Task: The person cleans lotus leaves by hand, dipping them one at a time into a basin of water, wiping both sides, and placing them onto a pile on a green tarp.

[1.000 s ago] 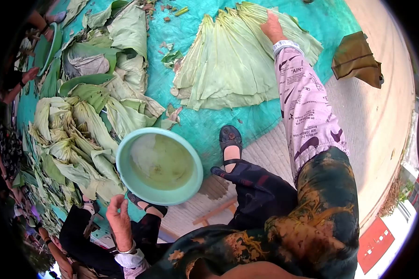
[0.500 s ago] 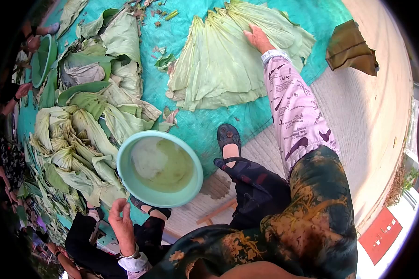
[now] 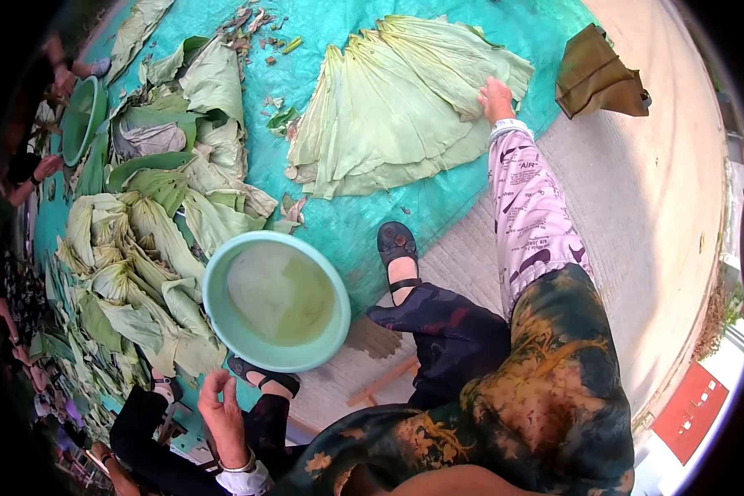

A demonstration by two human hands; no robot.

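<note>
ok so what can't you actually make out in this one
Head view:
- Right hand: its underside lies against the leaf stack, so I cannot tell whether it grips or just presses.
- Basin: the cloudy liquid hides the bottom.
- Brown cloth: folded over, so the inside is hidden.
- People at the left: cut off by the dark lens rim and blurred.
- Stool: mostly covered by the legs.
</note>
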